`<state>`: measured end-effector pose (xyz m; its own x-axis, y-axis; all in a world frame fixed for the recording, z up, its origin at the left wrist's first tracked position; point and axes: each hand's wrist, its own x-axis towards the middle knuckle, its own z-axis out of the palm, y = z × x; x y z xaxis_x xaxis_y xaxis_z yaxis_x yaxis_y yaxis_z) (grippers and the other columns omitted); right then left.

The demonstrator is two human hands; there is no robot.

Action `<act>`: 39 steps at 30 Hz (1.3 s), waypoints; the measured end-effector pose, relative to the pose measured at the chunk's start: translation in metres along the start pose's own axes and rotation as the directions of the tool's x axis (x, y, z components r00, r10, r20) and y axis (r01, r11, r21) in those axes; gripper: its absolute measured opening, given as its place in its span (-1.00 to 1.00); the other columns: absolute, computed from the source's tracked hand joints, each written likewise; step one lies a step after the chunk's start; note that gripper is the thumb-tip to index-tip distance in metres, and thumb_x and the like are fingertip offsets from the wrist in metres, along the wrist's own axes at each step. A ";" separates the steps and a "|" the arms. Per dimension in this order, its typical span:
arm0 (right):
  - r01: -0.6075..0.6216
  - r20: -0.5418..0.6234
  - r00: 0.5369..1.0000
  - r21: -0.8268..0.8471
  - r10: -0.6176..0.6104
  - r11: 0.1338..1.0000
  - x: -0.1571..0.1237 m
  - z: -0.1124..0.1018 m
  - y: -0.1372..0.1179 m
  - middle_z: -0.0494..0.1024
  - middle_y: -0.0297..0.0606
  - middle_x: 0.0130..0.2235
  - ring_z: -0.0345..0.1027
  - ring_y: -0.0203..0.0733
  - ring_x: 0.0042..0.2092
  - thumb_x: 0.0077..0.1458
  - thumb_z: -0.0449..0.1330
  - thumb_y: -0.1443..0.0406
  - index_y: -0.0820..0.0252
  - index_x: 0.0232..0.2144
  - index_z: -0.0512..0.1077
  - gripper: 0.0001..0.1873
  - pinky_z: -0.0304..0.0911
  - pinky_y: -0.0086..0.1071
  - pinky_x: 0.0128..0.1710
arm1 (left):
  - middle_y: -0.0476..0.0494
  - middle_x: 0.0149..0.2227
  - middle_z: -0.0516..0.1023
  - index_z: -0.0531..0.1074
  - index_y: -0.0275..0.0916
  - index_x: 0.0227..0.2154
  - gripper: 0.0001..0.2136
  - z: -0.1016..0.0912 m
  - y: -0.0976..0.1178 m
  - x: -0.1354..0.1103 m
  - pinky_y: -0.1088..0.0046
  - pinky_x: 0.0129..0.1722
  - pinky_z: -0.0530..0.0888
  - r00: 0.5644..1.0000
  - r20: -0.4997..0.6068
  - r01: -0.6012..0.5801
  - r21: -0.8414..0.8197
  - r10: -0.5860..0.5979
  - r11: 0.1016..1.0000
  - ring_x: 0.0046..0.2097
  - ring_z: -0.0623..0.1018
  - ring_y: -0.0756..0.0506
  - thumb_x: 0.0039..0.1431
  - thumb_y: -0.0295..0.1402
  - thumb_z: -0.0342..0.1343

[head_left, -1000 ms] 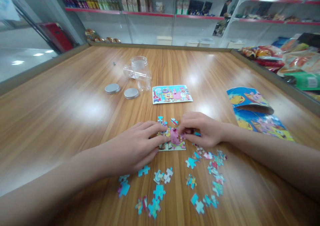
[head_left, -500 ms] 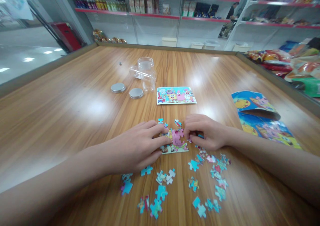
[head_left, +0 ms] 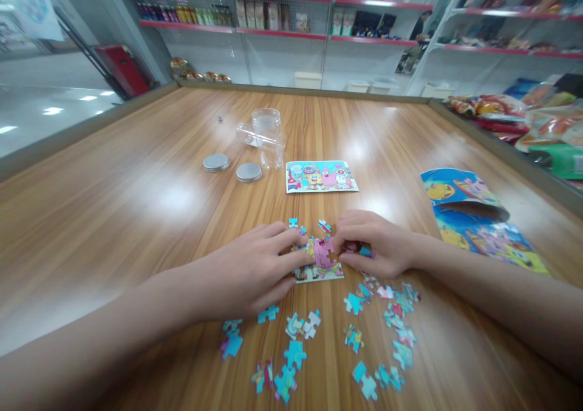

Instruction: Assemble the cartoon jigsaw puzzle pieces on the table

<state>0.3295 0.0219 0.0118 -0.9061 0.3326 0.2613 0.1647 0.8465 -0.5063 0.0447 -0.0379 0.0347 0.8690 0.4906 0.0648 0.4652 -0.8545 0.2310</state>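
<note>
A partly joined jigsaw puzzle [head_left: 325, 259] with a pink figure lies on the table in front of me. My left hand [head_left: 268, 264] rests over its left side, fingers stretched out and apart, covering part of the picture. At the puzzle's right edge, the bent fingers and thumb of my right hand [head_left: 371, 241] pinch a puzzle piece that they mostly hide. A small gap shows in the pink area beside those fingertips. Loose blue pieces [head_left: 295, 353] lie nearer to me, and more pieces [head_left: 403, 338] are scattered below my right hand.
Beyond the puzzle lies a printed picture card [head_left: 322, 176]. Clear plastic jars [head_left: 267, 133] and silver lids [head_left: 248, 172] stand farther left. A blue cartoon-printed sheet [head_left: 492, 229] is at right. Snack packets [head_left: 510, 113] are past the table's right edge, with shelves behind.
My right hand has shifted slightly left, its fingertips now against the puzzle's right edge. My left hand stays on the puzzle. The whole view has moved a little.
</note>
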 end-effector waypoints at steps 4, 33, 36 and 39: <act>0.002 -0.011 1.000 -0.011 -0.002 1.000 0.000 0.001 0.000 0.42 -0.32 -0.41 0.25 -0.26 -0.35 0.18 0.15 0.36 0.22 -0.28 0.45 -0.92 0.12 -0.36 -0.30 | -0.30 0.12 0.41 0.31 -0.19 0.23 -0.60 0.001 0.000 0.000 0.01 0.15 0.45 1.000 -0.004 0.002 -0.003 -0.002 1.000 0.14 0.42 -0.27 0.35 -0.44 0.01; -0.047 -0.074 0.996 -0.058 0.043 0.997 0.005 0.006 0.000 0.40 -0.34 -0.46 0.22 -0.30 -0.40 0.25 0.14 0.31 0.22 -0.36 0.44 -0.86 0.07 -0.40 -0.36 | -0.29 0.13 0.41 0.24 -0.14 0.29 -0.54 0.002 -0.001 -0.001 0.02 0.14 0.46 1.000 -0.016 0.005 -0.009 -0.005 1.000 0.15 0.42 -0.27 0.36 -0.44 0.01; -0.046 -0.070 0.997 -0.056 0.043 0.997 0.005 0.006 0.000 0.40 -0.35 -0.46 0.22 -0.30 -0.40 0.24 0.16 0.32 0.23 -0.35 0.45 -0.87 0.07 -0.40 -0.36 | -0.28 0.16 0.39 0.25 -0.12 0.28 -0.54 0.003 -0.002 -0.002 0.01 0.14 0.46 1.000 -0.026 0.005 -0.012 -0.005 1.000 0.16 0.42 -0.28 0.36 -0.44 0.02; -0.047 -0.071 0.997 -0.056 0.043 0.997 0.004 0.007 0.000 0.40 -0.35 -0.46 0.22 -0.30 -0.40 0.24 0.16 0.32 0.23 -0.35 0.46 -0.87 0.07 -0.40 -0.35 | -0.28 0.17 0.38 0.24 -0.13 0.30 -0.55 0.003 -0.003 -0.003 -0.02 0.15 0.45 1.000 -0.014 0.004 -0.009 -0.004 1.000 0.17 0.40 -0.28 0.38 -0.43 0.00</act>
<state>0.3231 0.0204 0.0078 -0.8683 0.3972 0.2971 0.2283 0.8518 -0.4714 0.0417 -0.0376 0.0306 0.8646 0.4965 0.0769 0.4673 -0.8510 0.2398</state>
